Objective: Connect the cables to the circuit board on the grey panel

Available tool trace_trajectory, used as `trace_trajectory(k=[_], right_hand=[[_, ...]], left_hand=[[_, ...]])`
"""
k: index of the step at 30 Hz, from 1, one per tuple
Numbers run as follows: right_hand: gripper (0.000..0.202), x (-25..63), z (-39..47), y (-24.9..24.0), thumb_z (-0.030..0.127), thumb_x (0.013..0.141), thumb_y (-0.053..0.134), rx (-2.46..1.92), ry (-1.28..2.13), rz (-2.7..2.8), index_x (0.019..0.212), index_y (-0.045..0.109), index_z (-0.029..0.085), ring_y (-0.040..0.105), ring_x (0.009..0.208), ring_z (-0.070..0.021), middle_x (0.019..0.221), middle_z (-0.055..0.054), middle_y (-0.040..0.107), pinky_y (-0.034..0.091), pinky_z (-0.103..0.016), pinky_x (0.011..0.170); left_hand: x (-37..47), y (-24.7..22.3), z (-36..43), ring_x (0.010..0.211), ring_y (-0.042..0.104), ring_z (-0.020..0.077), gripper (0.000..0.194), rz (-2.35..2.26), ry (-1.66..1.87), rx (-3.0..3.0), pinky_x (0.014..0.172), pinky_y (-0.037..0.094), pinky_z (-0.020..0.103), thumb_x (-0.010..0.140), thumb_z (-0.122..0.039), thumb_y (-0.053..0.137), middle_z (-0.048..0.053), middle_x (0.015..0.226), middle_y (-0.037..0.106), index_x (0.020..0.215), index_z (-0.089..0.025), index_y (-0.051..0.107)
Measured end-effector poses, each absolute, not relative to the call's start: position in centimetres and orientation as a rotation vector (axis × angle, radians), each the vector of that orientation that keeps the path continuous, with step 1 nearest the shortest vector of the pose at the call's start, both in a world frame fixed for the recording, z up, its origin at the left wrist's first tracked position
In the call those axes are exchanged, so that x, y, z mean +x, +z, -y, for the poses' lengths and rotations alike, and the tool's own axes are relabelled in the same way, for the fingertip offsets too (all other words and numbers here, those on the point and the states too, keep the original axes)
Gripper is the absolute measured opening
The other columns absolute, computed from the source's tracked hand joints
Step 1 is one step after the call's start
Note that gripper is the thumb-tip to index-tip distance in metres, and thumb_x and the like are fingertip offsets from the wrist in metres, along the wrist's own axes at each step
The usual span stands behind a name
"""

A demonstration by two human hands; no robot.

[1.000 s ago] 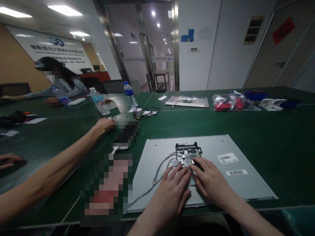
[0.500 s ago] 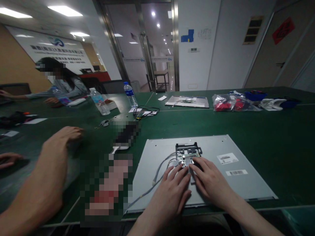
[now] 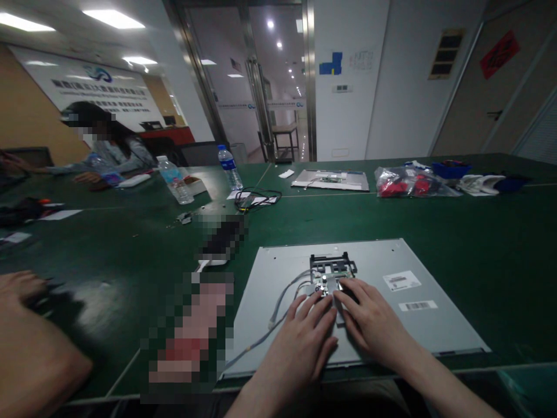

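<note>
A flat grey-white display panel (image 3: 282, 273) lies face down on the green table before me. At its middle is a small circuit board (image 3: 324, 281) with a black plastic bracket (image 3: 333, 264) at its far side. My left hand (image 3: 302, 331) rests over the near side of the board, fingers stretched, tips touching it. From the right, my right hand (image 3: 374, 319) sets its bent, parted fingertips beside a grey flat strip (image 3: 334, 284) on the board. Grey cables (image 3: 282, 299) run left from the board. What lies under my fingertips is hidden.
Blurred-out flat items (image 3: 195, 331) lie left of the panel. Another person's arm (image 3: 39, 337) reaches in at lower left. Farther back are water bottles (image 3: 229, 167), a black cable coil (image 3: 259, 198), a second panel (image 3: 331, 180) and a plastic bag (image 3: 411, 183). A person sits far left.
The other person's arm at left has drawn back toward the left edge. My hands and the panel stay where they were.
</note>
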State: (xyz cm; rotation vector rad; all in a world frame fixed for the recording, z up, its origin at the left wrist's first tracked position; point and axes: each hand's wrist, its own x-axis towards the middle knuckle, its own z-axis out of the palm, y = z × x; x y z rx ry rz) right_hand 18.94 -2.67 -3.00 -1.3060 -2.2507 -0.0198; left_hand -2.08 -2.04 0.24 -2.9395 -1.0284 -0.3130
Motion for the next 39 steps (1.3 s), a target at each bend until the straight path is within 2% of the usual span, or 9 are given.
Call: trace_trajectory(k=[11, 18, 30, 33, 39], right_hand=[[0.041, 18.9, 2.8, -3.0, 0.014, 0.090, 0.050, -1.311, -0.016, 2.245, 0.131, 0.053, 0.017, 0.045, 0.127, -0.0297, 0.139, -0.014, 0.048, 0.043, -0.049, 0.107], [0.040, 18.9, 2.6, -3.3, 0.015, 0.091, 0.050, -1.311, -0.002, 2.248, 0.131, 0.053, 0.017, 0.045, 0.127, -0.0292, 0.139, -0.014, 0.048, 0.042, -0.048, 0.108], [0.041, 19.0, 2.6, -3.0, 0.017, 0.091, 0.052, -1.318, -0.005, 2.236, 0.132, 0.054, 0.018, 0.046, 0.127, -0.0296, 0.138, -0.015, 0.050, 0.044, -0.049, 0.106], [0.042, 19.0, 2.6, -3.0, 0.016, 0.090, 0.052, -1.320, -0.010, 2.235, 0.132, 0.054, 0.017, 0.046, 0.127, -0.0293, 0.138, -0.015, 0.050, 0.043, -0.049, 0.107], [0.044, 18.9, 2.4, -2.8, 0.016, 0.091, 0.052, -1.312, -0.009, 2.236, 0.135, 0.052, 0.017, 0.045, 0.128, -0.0281, 0.139, -0.014, 0.050, 0.043, -0.047, 0.108]], left_hand=[[-2.1, 0.3, 2.2, 0.140, 0.036, 0.0278, 0.047, 1.037, -0.294, -2.938, 0.116, 0.030, 0.049, 0.097, -0.029, 0.052, 0.006, 0.148, 0.047, 0.142, -0.023, 0.043], [-2.1, 0.2, 2.2, 0.141, 0.035, 0.0276, 0.054, 1.040, -0.298, -2.938, 0.116, 0.029, 0.050, 0.095, -0.027, 0.054, 0.005, 0.151, 0.043, 0.146, -0.023, 0.037], [-1.5, 2.2, 1.7, 0.131, 0.048, 0.0248, 0.037, 1.000, -0.527, -2.989, 0.114, 0.034, 0.048, 0.097, -0.025, 0.047, 0.005, 0.135, 0.059, 0.133, -0.021, 0.053], [-0.8, 2.0, 0.4, 0.130, 0.049, 0.0245, 0.036, 1.012, -0.557, -2.954, 0.115, 0.032, 0.048, 0.097, -0.024, 0.046, 0.005, 0.135, 0.060, 0.132, -0.020, 0.054], [0.1, 0.3, -1.4, 0.134, 0.045, 0.0261, 0.038, 1.128, -0.392, -2.865, 0.118, 0.026, 0.049, 0.097, -0.024, 0.045, 0.008, 0.139, 0.057, 0.134, -0.015, 0.053]])
